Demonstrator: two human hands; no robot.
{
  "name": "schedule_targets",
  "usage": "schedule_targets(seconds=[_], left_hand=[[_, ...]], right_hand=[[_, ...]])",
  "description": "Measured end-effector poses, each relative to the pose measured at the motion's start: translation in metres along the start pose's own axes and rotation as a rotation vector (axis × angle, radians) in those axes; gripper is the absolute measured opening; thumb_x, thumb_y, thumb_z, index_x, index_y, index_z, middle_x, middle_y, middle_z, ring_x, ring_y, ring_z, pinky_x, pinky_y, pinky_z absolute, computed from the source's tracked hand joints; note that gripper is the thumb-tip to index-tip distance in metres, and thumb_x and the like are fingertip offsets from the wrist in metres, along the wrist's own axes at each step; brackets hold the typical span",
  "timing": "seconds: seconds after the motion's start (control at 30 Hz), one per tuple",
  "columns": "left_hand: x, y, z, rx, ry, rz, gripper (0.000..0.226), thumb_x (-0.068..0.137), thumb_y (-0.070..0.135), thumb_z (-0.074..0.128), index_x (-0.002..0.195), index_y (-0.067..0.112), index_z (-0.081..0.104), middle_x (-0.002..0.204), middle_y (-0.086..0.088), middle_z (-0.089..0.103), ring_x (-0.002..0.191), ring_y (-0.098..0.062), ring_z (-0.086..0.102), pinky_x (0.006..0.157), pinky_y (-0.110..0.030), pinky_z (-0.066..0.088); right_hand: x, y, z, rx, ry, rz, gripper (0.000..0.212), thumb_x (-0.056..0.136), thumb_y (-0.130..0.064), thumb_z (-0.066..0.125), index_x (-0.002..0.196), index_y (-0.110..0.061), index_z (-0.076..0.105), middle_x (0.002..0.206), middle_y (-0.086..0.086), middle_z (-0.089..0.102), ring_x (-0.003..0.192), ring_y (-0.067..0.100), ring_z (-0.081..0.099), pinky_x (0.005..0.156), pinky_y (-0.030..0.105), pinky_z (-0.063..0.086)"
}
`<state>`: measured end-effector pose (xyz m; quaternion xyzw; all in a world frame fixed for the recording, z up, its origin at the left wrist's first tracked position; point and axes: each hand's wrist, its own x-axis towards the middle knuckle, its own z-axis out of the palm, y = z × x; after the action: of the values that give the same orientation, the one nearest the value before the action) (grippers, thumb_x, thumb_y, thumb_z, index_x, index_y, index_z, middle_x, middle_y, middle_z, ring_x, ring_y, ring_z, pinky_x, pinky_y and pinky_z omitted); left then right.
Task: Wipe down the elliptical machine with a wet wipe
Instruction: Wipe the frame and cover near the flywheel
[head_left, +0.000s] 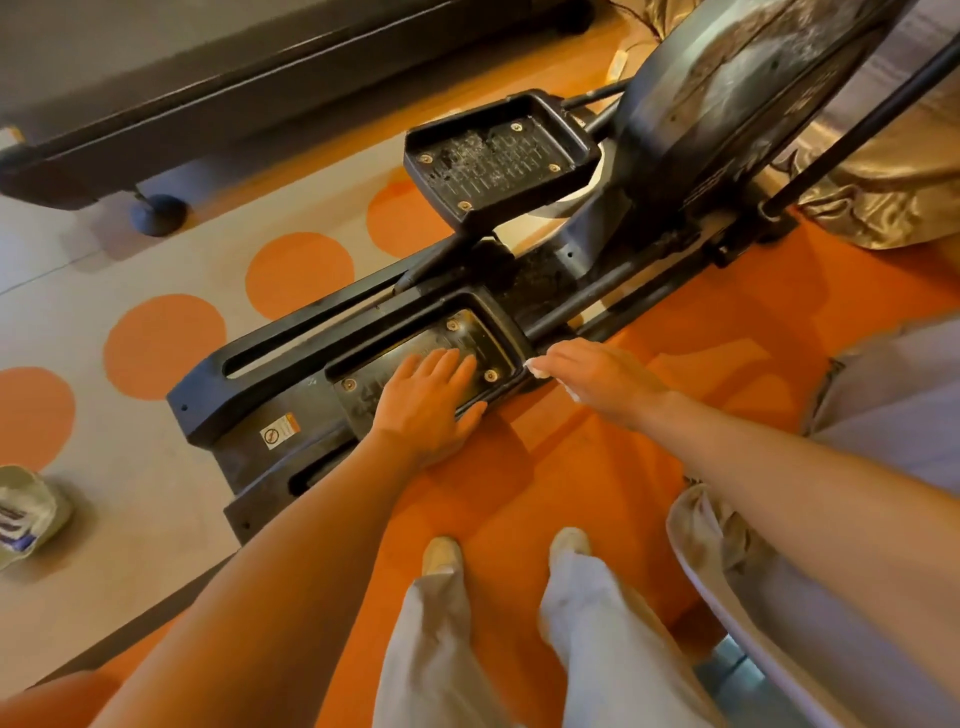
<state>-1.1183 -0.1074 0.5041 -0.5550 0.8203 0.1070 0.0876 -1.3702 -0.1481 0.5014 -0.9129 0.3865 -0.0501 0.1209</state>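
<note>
A: Elliptical machine (519, 280), black, runs diagonally from lower left to upper right across the floor. Near pedal (467, 340) sits low on the rail, far pedal (501, 156) is raised, dusty, bolts showing.

B: Edges?

A: Near pedal has a raised rim all round. Rear base (244, 405) ends at lower left, slotted, warning sticker (280, 431) on it. Flywheel housing (727, 104) fills upper right, streaked with dust.

B: Room to move?

A: Orange carpet (519, 493) lies open on the person's side of the rail. Far side: grey floor with orange dots (298, 275), then a dark treadmill (208, 93) along the top, well apart. Grey fabric seat (857, 519) crowds the right edge.

B: Left hand?

A: Left hand (428, 402) lies flat, fingers straight and together, palm down on the near pedal, thumb over the near rim. Holds nothing.

B: Right?

A: Right hand (602, 379) reaches over just beside the pedal's right corner, fingers curled over a white wet wipe (535, 370); only bits of it show at the fingertips and under the palm. Wipe is at the rim's outer edge; contact cannot be told.

B: Else?

A: Wipes pack (23, 512) on the floor far left. Two feet in pale shoes (441, 553) on the carpet below.
</note>
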Motion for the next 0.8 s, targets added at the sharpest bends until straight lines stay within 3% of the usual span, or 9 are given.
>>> schedule_targets(seconds=[0.1, 0.3, 0.53, 0.67, 0.8], left_hand=[[0.018, 0.018, -0.001, 0.01, -0.021, -0.016, 0.065, 0.099, 0.058, 0.029, 0.153, 0.021, 0.023, 0.157, -0.003, 0.03, 0.145, -0.022, 0.026, 0.119, -0.042, 0.021], [0.071, 0.08, -0.005, 0.009, 0.008, -0.065, 0.063, 0.099, 0.058, 0.028, 0.151, 0.021, 0.028, 0.155, -0.002, 0.034, 0.143, -0.022, 0.03, 0.118, -0.04, 0.022], [0.124, 0.171, -0.009, -0.077, 0.07, -0.157, 0.073, 0.093, 0.061, 0.019, 0.146, 0.015, 0.041, 0.148, -0.006, 0.046, 0.137, -0.025, 0.041, 0.115, -0.044, 0.029], [0.141, 0.187, -0.003, -0.123, 0.113, -0.218, 0.072, 0.093, 0.061, 0.022, 0.137, 0.013, 0.053, 0.136, -0.008, 0.058, 0.127, -0.026, 0.053, 0.108, -0.045, 0.038], [0.161, 0.184, 0.006, -0.157, 0.179, -0.271, 0.067, 0.093, 0.059, 0.029, 0.129, 0.011, 0.059, 0.126, -0.009, 0.063, 0.118, -0.027, 0.058, 0.103, -0.044, 0.043]], right_hand=[[-0.003, 0.025, -0.005, -0.014, 0.002, -0.056, 0.054, 0.075, 0.012, 0.068, 0.125, -0.008, 0.06, 0.108, 0.009, 0.064, 0.098, 0.026, 0.062, 0.075, 0.035, 0.055], [-0.009, 0.098, -0.027, -0.099, 0.029, -0.292, 0.064, 0.065, 0.011, 0.076, 0.125, -0.004, 0.062, 0.095, 0.012, 0.063, 0.084, 0.027, 0.062, 0.064, 0.032, 0.052], [-0.028, 0.192, -0.057, -0.158, 0.009, -0.55, 0.038, 0.08, 0.0, 0.069, 0.115, -0.009, 0.057, 0.077, 0.011, 0.055, 0.064, 0.025, 0.05, 0.054, 0.034, 0.041], [-0.023, 0.222, -0.063, -0.196, -0.024, -0.632, 0.026, 0.083, -0.006, 0.063, 0.107, -0.012, 0.055, 0.076, 0.009, 0.051, 0.063, 0.022, 0.044, 0.057, 0.029, 0.028], [-0.011, 0.243, -0.051, -0.235, -0.084, -0.617, 0.018, 0.086, -0.008, 0.063, 0.104, -0.011, 0.062, 0.076, 0.007, 0.051, 0.063, 0.022, 0.043, 0.056, 0.03, 0.029]])
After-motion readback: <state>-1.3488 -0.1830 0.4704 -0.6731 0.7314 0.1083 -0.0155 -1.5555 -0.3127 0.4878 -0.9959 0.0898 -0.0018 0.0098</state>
